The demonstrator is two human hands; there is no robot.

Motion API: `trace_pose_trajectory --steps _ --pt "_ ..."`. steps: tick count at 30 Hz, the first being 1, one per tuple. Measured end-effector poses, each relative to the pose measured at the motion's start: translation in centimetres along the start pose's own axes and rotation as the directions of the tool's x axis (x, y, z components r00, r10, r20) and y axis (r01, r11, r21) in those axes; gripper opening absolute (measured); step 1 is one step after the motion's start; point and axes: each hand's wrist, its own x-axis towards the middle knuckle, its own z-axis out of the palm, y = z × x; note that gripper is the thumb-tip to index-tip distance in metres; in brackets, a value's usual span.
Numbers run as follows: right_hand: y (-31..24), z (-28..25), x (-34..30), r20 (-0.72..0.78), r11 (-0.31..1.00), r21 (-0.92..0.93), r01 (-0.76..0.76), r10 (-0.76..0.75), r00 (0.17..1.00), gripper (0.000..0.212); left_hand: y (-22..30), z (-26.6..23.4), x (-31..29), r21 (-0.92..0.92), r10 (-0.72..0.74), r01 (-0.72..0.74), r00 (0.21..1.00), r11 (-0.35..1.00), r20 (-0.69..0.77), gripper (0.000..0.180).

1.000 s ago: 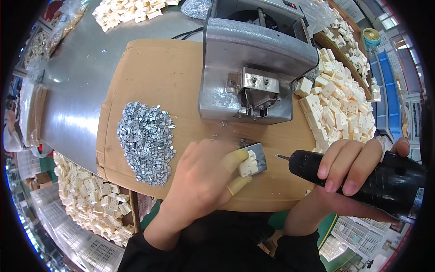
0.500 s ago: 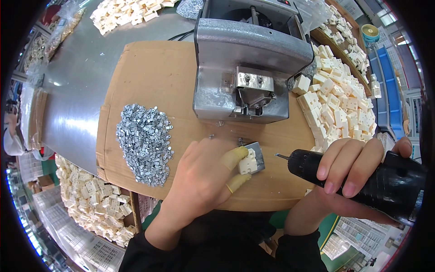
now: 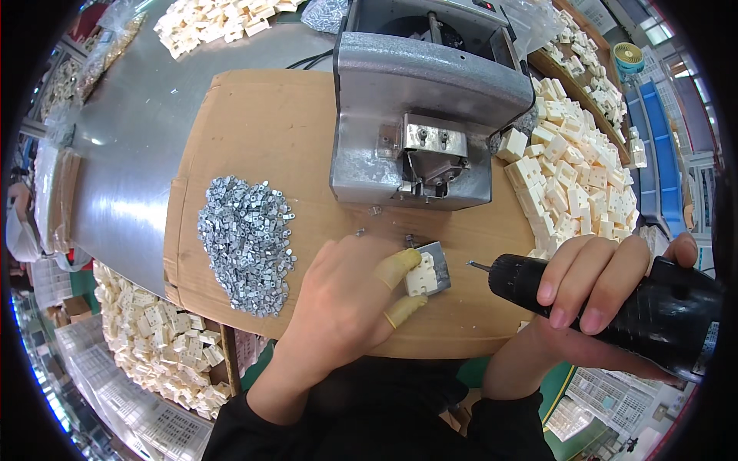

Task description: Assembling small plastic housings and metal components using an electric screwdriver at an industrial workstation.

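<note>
My left hand is over the cardboard, with yellow finger cots on two fingers. Those two fingers grip a small white plastic housing at its left side. The housing lies against a grey metal block on the cardboard. My other left fingers are mostly hidden or blurred. To the right, my right hand is wrapped round a black electric screwdriver. Its thin bit points left toward the housing, apart from it.
A grey metal machine stands on the cardboard sheet beyond my hands. Small metal clips lie heaped at left. White housings are piled at right, far left and in a bin at lower left.
</note>
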Motion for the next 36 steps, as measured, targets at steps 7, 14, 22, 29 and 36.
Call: trace_pose_trajectory --steps 7,14,22,29,36 --pt "-0.1 0.0 -0.1 -0.001 1.000 0.007 -0.004 0.004 1.000 0.086 -0.1 0.1 -0.1 0.012 0.002 -0.002 1.000 1.000 -0.001 0.051" --pt "0.1 0.3 -0.2 -0.033 1.000 -0.002 -0.005 0.005 0.999 0.089 0.3 0.2 -0.1 0.041 -0.063 0.061 0.997 0.997 0.033 0.055" --pt "0.5 0.7 -0.2 -0.081 1.000 -0.016 -0.011 0.010 0.997 0.093 -0.3 0.2 -1.1 -0.012 0.009 -0.009 0.999 1.000 -0.039 0.050" --pt "0.4 1.5 -0.3 -0.210 0.997 -0.070 -0.034 0.019 0.978 0.096 -0.8 -2.0 -1.7 0.079 -0.070 0.062 0.992 0.995 0.105 0.048" --pt "0.2 3.6 -0.4 -0.439 0.978 -0.176 -0.115 0.027 0.898 0.100 0.8 1.3 -0.6 0.134 -0.135 0.152 0.983 0.979 -0.127 0.037"
